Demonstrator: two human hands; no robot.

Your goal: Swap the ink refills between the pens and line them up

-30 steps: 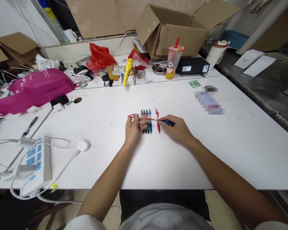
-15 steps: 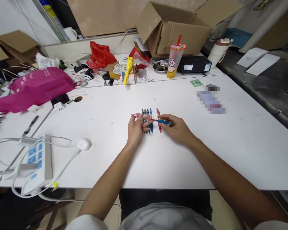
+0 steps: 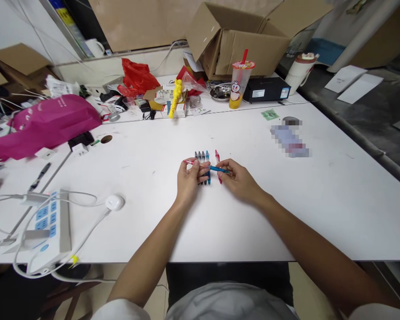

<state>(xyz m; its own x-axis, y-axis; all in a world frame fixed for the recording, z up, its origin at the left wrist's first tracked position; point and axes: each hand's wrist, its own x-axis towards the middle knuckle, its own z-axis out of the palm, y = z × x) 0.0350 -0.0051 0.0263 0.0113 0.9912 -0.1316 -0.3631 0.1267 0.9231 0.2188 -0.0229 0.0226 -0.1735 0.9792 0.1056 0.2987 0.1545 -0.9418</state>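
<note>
My left hand (image 3: 187, 182) is closed on a clear pen half with a red end (image 3: 188, 162), pinched between thumb and fingers. A blue pen barrel (image 3: 216, 168) is gripped in the fingertips of my right hand (image 3: 240, 178). The two parts meet end to end in one line above the table; whether they are fastened I cannot tell. Under my left fingers lies a row of several black pens (image 3: 199, 155) and a blue pen (image 3: 207, 156). A pink-red pen (image 3: 217, 156) lies apart to their right, partly covered by my right hand.
On the white table (image 3: 146, 213), a power strip (image 3: 58, 231) with cables and a white round plug (image 3: 115, 202) stands left. A magenta bag (image 3: 56, 122) lies behind it. Along the back are a drink cup (image 3: 240, 84), a black box (image 3: 266, 90) and a cardboard box (image 3: 243, 51).
My right hand has moved left with the blue barrel, which now covers the thin red refill seen before between the two parts. My left hand keeps its hold. The view has shifted slightly.
</note>
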